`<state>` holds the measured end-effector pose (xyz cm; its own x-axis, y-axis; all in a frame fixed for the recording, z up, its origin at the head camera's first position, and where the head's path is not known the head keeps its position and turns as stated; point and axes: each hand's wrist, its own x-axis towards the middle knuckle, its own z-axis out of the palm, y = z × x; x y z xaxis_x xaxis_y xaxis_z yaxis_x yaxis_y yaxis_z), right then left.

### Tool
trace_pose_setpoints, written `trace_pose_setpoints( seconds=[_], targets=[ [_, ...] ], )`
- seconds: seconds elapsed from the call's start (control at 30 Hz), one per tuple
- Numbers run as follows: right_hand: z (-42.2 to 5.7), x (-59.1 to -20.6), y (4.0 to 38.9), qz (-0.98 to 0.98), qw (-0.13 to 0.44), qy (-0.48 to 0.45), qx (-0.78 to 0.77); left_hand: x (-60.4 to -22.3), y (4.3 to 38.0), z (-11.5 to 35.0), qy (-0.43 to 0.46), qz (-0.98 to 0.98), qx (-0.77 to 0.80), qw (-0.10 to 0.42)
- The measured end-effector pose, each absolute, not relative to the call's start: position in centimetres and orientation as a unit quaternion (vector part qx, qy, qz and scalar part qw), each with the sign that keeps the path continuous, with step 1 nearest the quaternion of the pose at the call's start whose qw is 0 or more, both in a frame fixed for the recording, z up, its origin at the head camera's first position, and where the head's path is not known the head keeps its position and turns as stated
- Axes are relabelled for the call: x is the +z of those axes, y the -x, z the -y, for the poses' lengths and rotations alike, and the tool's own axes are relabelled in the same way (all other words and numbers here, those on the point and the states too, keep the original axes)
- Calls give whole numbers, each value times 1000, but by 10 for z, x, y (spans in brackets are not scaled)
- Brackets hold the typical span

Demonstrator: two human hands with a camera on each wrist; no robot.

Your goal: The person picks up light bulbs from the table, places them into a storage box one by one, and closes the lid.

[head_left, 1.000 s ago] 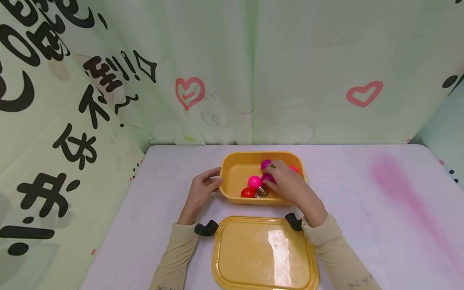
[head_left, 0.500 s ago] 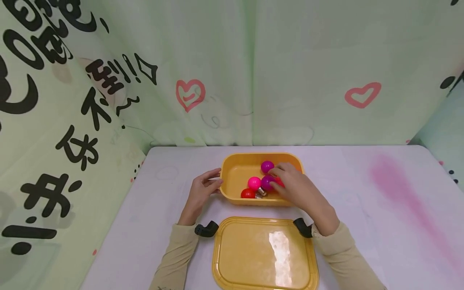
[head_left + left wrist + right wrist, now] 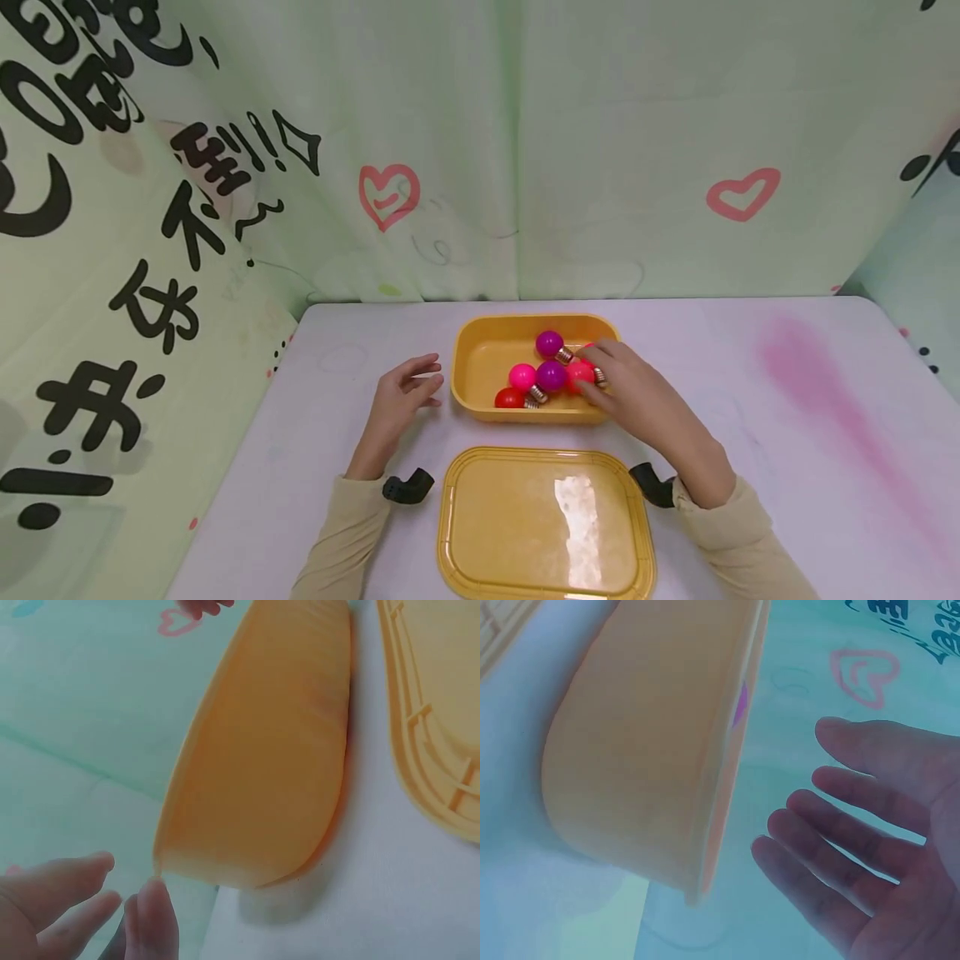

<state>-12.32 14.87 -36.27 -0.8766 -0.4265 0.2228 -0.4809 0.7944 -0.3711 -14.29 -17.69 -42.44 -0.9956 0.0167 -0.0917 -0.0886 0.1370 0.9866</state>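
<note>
A yellow plastic box (image 3: 480,350) holds several small coloured bulbs with metal screw bases. Among them are a purple bulb (image 3: 548,342), a bright pink bulb (image 3: 522,377), a red bulb (image 3: 509,398) and a pinkish-red bulb (image 3: 578,377). Over the box's right end is my right hand (image 3: 641,392), its fingertips overlapping the pinkish-red bulb in the head view. The right wrist view shows that hand's fingers spread, with nothing in them. My left hand (image 3: 399,404) is off the box's left end, fingers relaxed and bare, fingertips close to the rim.
The yellow lid (image 3: 517,525) lies on the white table (image 3: 750,467) in front of the box, between the forearms. Black wrist cameras (image 3: 408,486) sit at both cuffs. A pale green curtain (image 3: 600,167) with drawn hearts hangs behind the table.
The right hand has shifted right over the bulbs, uncovering the pinkish-red one and more screw bases. My left hand has drawn away from the box's left end.
</note>
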Motion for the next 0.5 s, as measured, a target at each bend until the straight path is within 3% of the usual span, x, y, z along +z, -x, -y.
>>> trace_pose_setpoints(
  seconds=[0.5],
  targets=[
    [-179,-359,91,950,36,-182,250,-409,112,187,18,-783,619,59]
  ],
)
